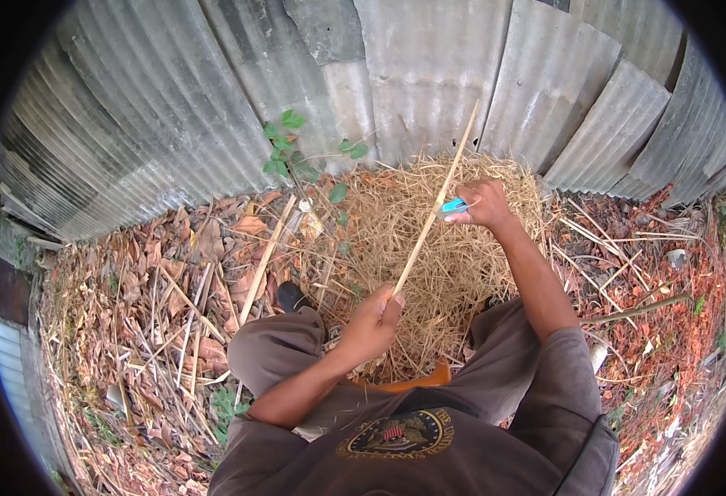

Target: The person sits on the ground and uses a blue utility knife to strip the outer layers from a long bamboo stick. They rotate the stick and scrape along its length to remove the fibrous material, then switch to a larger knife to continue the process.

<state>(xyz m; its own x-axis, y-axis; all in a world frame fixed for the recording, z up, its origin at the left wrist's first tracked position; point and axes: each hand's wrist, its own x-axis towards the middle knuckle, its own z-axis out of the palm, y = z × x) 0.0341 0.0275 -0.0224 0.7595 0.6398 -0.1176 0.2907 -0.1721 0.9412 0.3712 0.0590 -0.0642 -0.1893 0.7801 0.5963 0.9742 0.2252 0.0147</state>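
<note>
A long, thin bamboo strip [423,236] slants up and away from me, its far tip near the metal wall. Around its near end my left hand [373,324] is closed, thumb on top. My right hand [480,204] is closed on a blue cutter [453,207], which meets the strip a little beyond its middle. The cutter's blade is too small to make out. Below both hands lies a heap of pale shavings [445,273], spread between my legs and up to the wall.
A corrugated metal wall [429,74] curves along the far side. Dry leaves [210,244] and loose strips, one a wider bamboo slat [265,263], cover the left ground. More thin sticks [606,240] lie right. A green plant [280,153] grows by the wall. An orange object [416,380] shows between my thighs.
</note>
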